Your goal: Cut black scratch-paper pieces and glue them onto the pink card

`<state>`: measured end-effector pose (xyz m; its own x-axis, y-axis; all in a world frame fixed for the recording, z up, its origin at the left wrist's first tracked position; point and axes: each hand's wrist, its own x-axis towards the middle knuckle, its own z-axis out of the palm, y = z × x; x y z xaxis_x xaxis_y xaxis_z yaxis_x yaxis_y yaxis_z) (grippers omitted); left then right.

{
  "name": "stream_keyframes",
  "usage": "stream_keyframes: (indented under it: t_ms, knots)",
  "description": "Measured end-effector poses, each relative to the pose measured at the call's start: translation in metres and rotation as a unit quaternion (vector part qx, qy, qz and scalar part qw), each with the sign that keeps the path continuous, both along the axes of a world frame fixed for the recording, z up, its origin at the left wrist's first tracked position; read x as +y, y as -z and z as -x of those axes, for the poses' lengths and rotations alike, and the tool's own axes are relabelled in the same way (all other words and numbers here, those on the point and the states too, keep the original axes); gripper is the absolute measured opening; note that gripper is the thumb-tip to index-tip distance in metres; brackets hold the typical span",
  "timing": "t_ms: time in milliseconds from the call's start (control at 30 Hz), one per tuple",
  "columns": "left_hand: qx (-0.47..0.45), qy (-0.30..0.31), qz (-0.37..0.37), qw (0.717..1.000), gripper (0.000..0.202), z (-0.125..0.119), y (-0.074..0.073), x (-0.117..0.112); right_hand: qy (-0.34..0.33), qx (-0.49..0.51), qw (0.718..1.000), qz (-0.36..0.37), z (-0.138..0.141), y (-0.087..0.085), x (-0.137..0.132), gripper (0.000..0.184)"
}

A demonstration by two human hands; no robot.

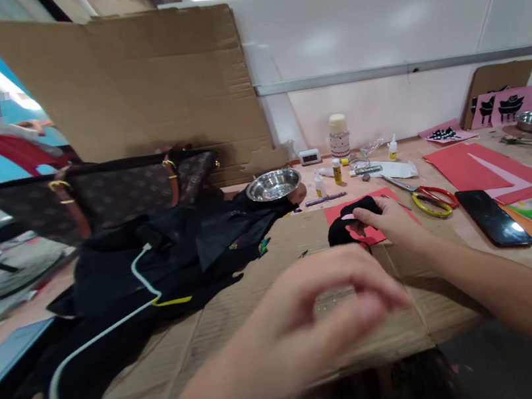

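Observation:
My right hand (392,220) rests on a black cut-out shape (345,231) lying on a red paper sheet (378,233), its fingers curled over the black piece. My left hand (309,323) hovers low in front of me, blurred by motion, fingers bent loosely above the cardboard sheet (242,309) that covers the table. Nothing shows in the left hand. Red-and-yellow scissors (428,198) lie just right of my right hand.
Black cloth (169,254) with a white cable (143,284) and a brown patterned bag (110,193) fill the left. A steel bowl (272,185), glue bottles (336,170), a jar (339,135), a black phone (493,217) and coloured paper sheets (492,172) lie at right. A cardboard panel (140,91) leans behind.

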<state>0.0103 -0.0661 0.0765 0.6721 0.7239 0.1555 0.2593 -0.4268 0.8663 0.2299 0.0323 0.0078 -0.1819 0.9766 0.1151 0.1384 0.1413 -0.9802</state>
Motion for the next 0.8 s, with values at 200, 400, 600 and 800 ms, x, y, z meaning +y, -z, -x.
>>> stream_keyframes:
  t_ms: [200,400,600,800]
  knots:
    - [0.166,-0.082,0.014,0.983,0.032,-0.045,0.052,0.077,0.039,0.068,0.997,-0.021,-0.002,0.003,0.004,0.041]
    - [0.010,-0.238,0.026,0.971,0.038,-0.063,0.095,0.114,0.009,0.218,0.975,-0.040,-0.001,0.003,0.006,0.047]
    - [-0.218,-0.260,-0.091,0.936,0.066,-0.056,0.092,0.120,-0.012,0.310,0.947,0.080,0.001,0.010,0.010,0.047]
    - [-0.275,-0.232,0.230,0.904,0.045,-0.050,0.089,0.120,-0.032,0.316,0.947,0.042,0.001,0.010,0.009,0.041]
